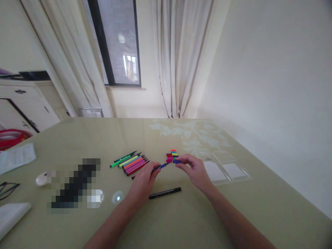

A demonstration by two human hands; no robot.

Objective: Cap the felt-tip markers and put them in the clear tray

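My left hand (145, 178) is closed around a blue felt-tip pen (164, 165), whose bare tip points to the right. Between the thumb and fingers of my right hand (194, 170) is a blue pen cap (177, 161), just beyond that tip and apart from it. Behind the cap lies a small group of coloured caps (173, 154) in pink, red, yellow and other colours. Left of my left hand, several uncapped felt-tip pens (135, 163) lie side by side, tips to the upper right. A black capped pen (165, 193) rests nearer me, between my forearms.
A clear plastic case (225, 169) with white inserts lies at the right. On the left are a pixelated dark object (76, 183), a white mouse (41, 178), glasses (9, 189) and a pale cloth-like item (18, 158). The glass-like tabletop (207, 221) meets a wall at right.
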